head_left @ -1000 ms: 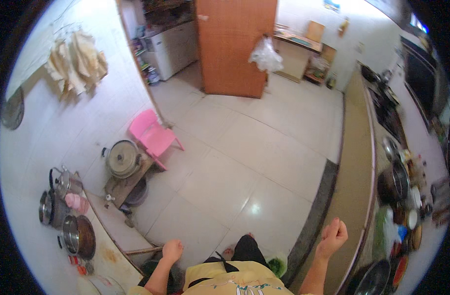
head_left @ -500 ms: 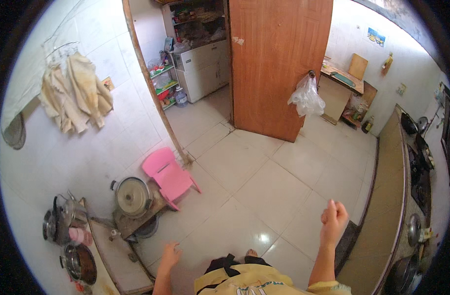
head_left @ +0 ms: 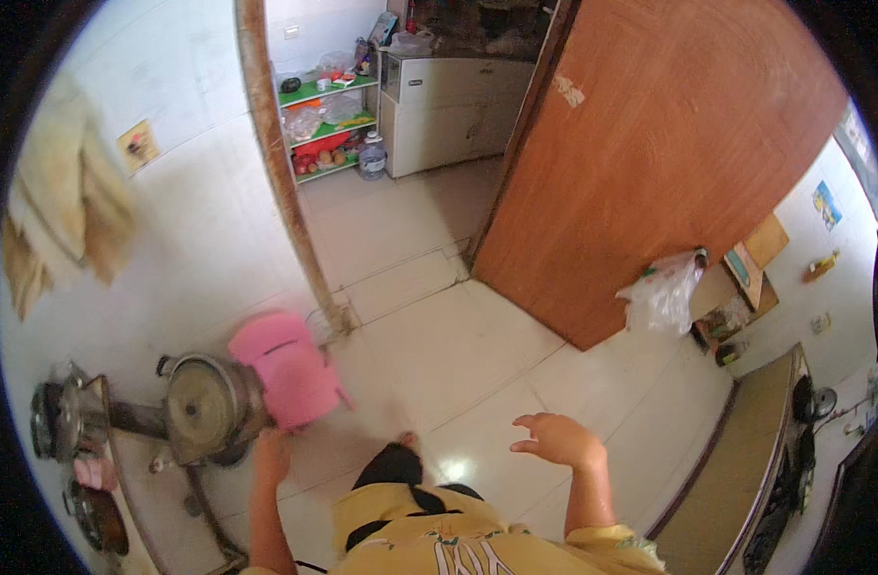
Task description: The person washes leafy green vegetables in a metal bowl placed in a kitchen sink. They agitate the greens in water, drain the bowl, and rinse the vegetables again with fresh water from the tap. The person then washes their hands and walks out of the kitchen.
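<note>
My left hand [head_left: 271, 456], a little blurred, hangs low with its fingers loosely open and nothing visible in them. It appears just in front of a pink plastic chair [head_left: 288, 369] and beside a lidded metal pot [head_left: 205, 407]; any contact with them cannot be made out. My right hand [head_left: 560, 441] is held out over the tiled floor, palm down, thumb and fingers apart, holding nothing. Farther off, a white plastic bag [head_left: 661, 295] hangs from the handle of the brown wooden door [head_left: 650, 144], which stands open.
Beyond the doorway stand a shelf rack [head_left: 326, 129] with goods and a white cabinet [head_left: 449, 115]. Pots [head_left: 96, 517] line the counter at left. Along the right runs a counter [head_left: 731, 460] with cookware. Cloths [head_left: 70, 196] hang on the left wall.
My view has moved forward toward the doorway and tilted. The right hand has gone from a closed fist to open fingers and swung inward. The left hand now appears nearer the pink chair.
</note>
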The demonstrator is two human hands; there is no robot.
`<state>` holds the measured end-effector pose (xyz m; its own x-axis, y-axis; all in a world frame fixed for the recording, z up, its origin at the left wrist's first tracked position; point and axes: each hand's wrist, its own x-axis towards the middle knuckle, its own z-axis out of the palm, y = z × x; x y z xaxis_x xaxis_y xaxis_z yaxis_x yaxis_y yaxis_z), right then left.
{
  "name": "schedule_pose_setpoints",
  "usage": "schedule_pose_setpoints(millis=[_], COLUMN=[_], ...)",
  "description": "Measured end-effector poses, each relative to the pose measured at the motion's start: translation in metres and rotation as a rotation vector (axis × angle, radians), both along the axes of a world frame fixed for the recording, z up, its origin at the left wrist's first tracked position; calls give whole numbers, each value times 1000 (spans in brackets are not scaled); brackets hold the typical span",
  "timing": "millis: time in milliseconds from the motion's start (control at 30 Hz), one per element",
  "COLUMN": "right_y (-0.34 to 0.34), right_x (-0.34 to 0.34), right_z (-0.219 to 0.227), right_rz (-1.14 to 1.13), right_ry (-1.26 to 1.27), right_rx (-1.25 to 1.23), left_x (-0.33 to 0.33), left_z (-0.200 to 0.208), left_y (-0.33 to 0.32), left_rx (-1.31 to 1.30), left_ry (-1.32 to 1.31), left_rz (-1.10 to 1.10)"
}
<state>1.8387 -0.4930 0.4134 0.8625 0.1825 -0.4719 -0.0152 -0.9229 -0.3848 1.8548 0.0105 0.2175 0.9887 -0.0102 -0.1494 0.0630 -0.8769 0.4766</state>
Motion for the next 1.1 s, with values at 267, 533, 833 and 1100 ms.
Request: schedule_pose_setpoints(millis=[267, 533, 833, 1100], right_y=[-73, -149, -122, -237], right_x=[233, 551, 946, 1169], right_z=[9, -5, 14, 40], right_rz=[-168, -137, 28, -891], right_ry=[32, -19, -581, -1094], right_rx=[174, -29, 322, 264], left_x=[398, 657, 856, 1245], left_z=[111, 115, 64, 89], left_y=[-246, -331, -222, -278], left_rx=[-264, -284, -258, -136], left_ry=[-155, -207, -25, -165], left_rz=[-661, -805, -72, -407])
